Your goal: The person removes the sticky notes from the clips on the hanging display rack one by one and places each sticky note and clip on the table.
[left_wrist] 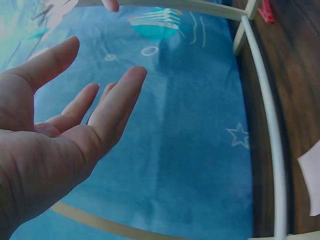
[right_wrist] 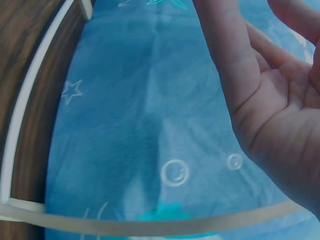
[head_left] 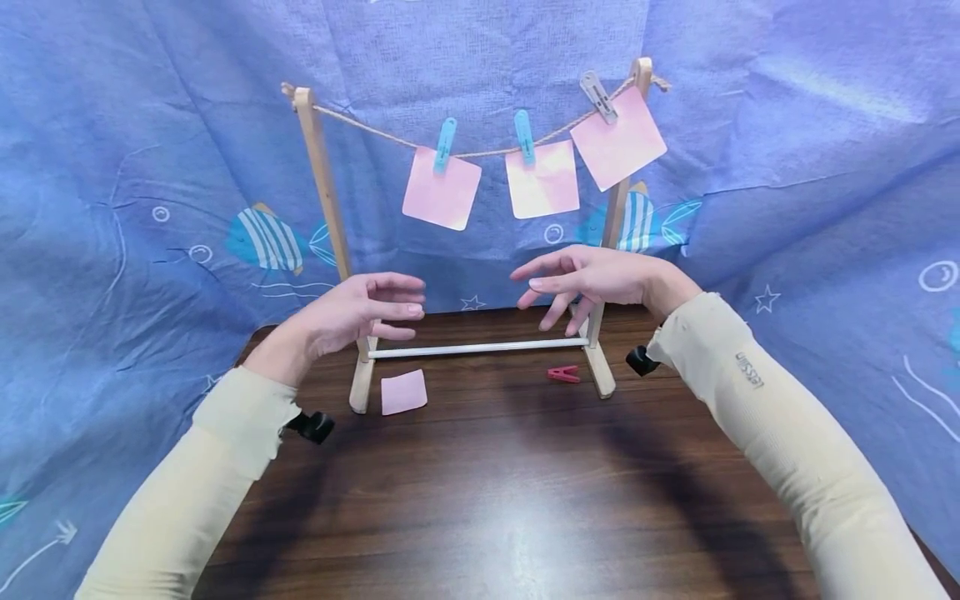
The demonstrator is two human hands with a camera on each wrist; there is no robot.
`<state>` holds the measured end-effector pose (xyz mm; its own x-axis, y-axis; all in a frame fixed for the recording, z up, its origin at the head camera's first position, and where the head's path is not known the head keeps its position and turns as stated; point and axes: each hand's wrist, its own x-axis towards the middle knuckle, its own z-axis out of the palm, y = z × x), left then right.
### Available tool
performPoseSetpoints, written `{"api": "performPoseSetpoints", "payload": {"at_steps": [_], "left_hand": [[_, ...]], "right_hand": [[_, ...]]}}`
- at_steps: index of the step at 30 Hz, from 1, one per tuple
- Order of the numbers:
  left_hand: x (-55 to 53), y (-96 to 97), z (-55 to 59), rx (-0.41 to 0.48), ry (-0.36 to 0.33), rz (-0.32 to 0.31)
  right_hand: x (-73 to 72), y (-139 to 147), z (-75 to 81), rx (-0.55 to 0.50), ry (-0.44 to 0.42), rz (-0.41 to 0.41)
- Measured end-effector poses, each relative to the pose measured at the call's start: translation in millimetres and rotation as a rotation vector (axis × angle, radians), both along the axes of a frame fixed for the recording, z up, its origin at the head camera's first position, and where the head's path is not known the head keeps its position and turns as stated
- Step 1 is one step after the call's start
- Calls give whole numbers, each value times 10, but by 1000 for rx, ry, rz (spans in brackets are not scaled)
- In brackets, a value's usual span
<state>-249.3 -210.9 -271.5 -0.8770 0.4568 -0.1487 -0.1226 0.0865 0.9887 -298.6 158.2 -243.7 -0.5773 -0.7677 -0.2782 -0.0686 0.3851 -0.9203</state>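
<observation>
My left hand (head_left: 363, 308) hovers before the left post of a wooden drying rack (head_left: 324, 179), holding nothing, its fingers loosely bent. Facing it, my right hand (head_left: 592, 279) hangs in the air near the right post, also holding nothing. Above them, three pink paper squares hang on a rope (head_left: 367, 127): the left square (head_left: 442, 200) and middle square (head_left: 542, 187) by blue clothespins, the right square (head_left: 621, 142) by a grey clothespin (head_left: 597, 93). On the table lie a pink paper square (head_left: 403, 392) near the left foot and a red clothespin (head_left: 563, 374) near the right foot.
A white bar (head_left: 480, 348) joins the rack's feet low over the dark wooden table (head_left: 480, 483). Behind and around the table hangs a blue cloth (head_left: 150, 167) printed with fish, stars and bubbles.
</observation>
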Motion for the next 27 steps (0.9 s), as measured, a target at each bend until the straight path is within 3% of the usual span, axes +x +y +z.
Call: {"api": "performPoseSetpoints", "payload": {"at_steps": [3, 7, 10, 20, 27], "left_hand": [[-20, 60, 130, 47, 40, 74], [-52, 139, 277, 201, 69, 222], [-76, 167, 375, 285, 71, 282], [-110, 232, 588, 316, 54, 262], [-130, 299, 669, 388, 121, 341]], "right_hand": [[33, -45, 106, 1, 21, 44], [60, -93, 250, -14, 40, 93], [70, -132, 368, -48, 55, 96], [82, -194, 635, -209, 139, 34], [99, -267, 719, -344, 166, -15]]}}
